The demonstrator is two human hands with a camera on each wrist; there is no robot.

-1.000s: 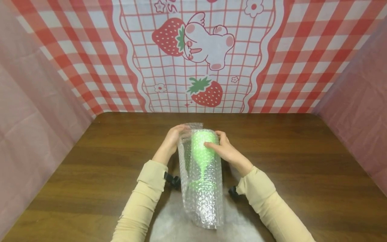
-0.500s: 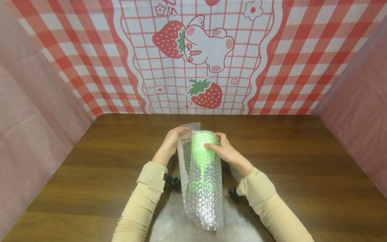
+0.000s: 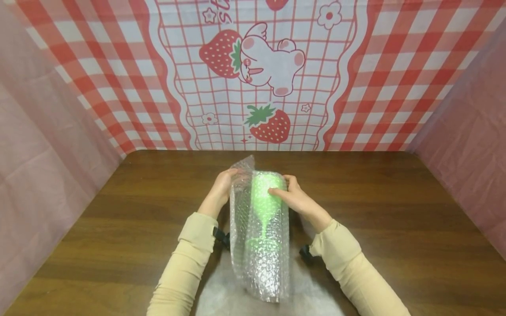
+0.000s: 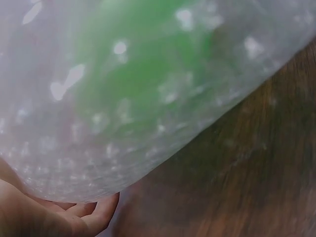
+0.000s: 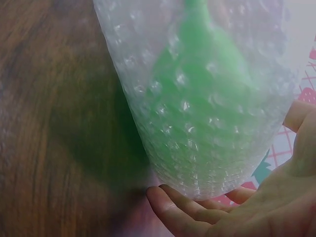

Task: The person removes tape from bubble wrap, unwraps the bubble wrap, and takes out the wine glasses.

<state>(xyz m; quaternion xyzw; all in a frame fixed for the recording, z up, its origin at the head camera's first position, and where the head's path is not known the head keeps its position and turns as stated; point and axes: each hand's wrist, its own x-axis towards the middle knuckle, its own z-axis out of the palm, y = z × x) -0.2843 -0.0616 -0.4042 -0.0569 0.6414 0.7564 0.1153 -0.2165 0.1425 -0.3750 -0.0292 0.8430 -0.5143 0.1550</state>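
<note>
A bright green stemmed goblet (image 3: 265, 204) shows through a roll of clear bubble wrap (image 3: 266, 274), its bowl towards the far end and its foot nearer me. My right hand (image 3: 299, 201) grips the wrapped bowl from the right, thumb on top. In the right wrist view, the fingers (image 5: 170, 210) curve around the underside of the wrap. On the left, my left hand (image 3: 219, 189) holds the loose flap, its fingers partly hidden behind the film. The left wrist view has these fingers (image 4: 101, 215) curled beneath the wrap's edge, with the green bowl blurred inside.
A brown wooden table (image 3: 118, 228) lies below, with a pale grey patch (image 3: 225, 294) at the near middle. Behind stands a red-and-white checked cloth (image 3: 379, 79) with strawberry prints. Pink curtains (image 3: 59, 145) flank both sides. Black wrist devices (image 3: 306, 253) sit at the cuffs.
The loose flap of bubble wrap has swung out leftward and its far corner now stands up higher, with my left hand shifting slightly. My right hand keeps its grip on the goblet.
</note>
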